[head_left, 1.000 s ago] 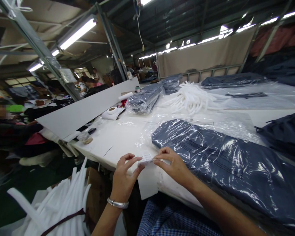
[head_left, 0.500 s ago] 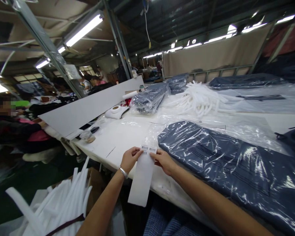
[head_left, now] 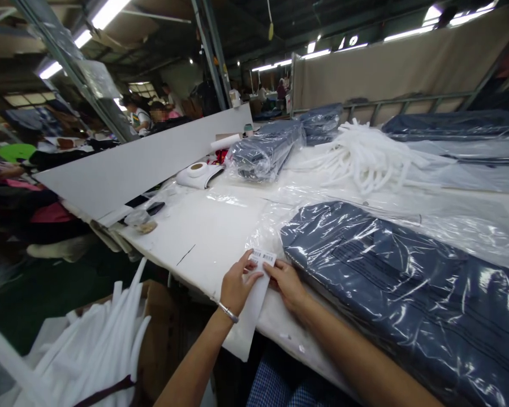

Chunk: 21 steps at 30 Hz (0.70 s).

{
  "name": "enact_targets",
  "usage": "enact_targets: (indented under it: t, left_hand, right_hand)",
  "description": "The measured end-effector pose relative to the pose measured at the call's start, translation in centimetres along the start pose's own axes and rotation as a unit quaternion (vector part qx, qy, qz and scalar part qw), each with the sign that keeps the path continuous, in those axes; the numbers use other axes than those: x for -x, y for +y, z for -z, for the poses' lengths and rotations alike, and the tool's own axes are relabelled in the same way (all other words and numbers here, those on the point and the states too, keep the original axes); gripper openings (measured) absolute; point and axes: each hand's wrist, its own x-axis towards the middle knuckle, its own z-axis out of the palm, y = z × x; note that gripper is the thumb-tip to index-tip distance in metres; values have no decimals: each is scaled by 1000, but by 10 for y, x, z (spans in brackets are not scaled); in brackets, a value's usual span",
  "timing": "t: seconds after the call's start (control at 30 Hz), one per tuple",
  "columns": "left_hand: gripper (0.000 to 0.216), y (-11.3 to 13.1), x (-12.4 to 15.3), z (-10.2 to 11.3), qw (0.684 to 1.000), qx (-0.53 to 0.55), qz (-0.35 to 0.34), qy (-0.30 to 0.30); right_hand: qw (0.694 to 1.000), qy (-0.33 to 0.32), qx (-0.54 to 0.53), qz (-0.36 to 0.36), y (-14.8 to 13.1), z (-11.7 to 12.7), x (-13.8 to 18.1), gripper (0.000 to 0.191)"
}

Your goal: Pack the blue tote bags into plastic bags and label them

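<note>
A long strip of white label backing point(head_left: 254, 308) with barcode stickers point(head_left: 268, 258) at its top end is held over the near table edge, its lower end hanging down. My right hand point(head_left: 287, 285) pinches the strip's right side, thumb on top just below a barcode. My left hand point(head_left: 236, 285), with a bracelet at the wrist, has its bent thumb and fingers at the strip's left edge by the other barcode. Exactly what its fingertips grip is partly hidden. Right of the hands lies a dark blue garment in a clear plastic bag point(head_left: 390, 271).
On the white table point(head_left: 212, 226) lie a roll of labels point(head_left: 197, 171), more bagged garments point(head_left: 267, 150) and a heap of white foam tubes point(head_left: 360, 155). At lower left, a cardboard box point(head_left: 156, 316) holds more tubes point(head_left: 97, 339). Several people work beyond the white board point(head_left: 144, 161).
My left hand has shifted over the strip's left edge, fingers more bent, covering where a lower barcode showed. The right hand still holds the strip. The view has turned slightly.
</note>
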Motion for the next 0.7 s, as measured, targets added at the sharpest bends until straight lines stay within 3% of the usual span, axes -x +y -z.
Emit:
enact_targets:
  t: [0.2, 0.4, 0.57, 0.7]
  left_hand:
    - [69, 6, -6, 3, 998, 33, 55, 8]
    - [72, 15, -8, 9, 995, -11, 97, 1]
    - [68, 24, -5, 12, 991, -92, 92, -11]
    - [66, 25, 1, 11, 983, -177, 41, -15]
  right_hand:
    - [999, -21, 13, 36, 1, 0, 1, 36]
    - [997, -15, 38, 61, 4, 0, 3, 34]
    - [996, -12, 58, 73, 5, 0, 4, 32]
    - [995, -11, 64, 82, 7, 1, 4, 34]
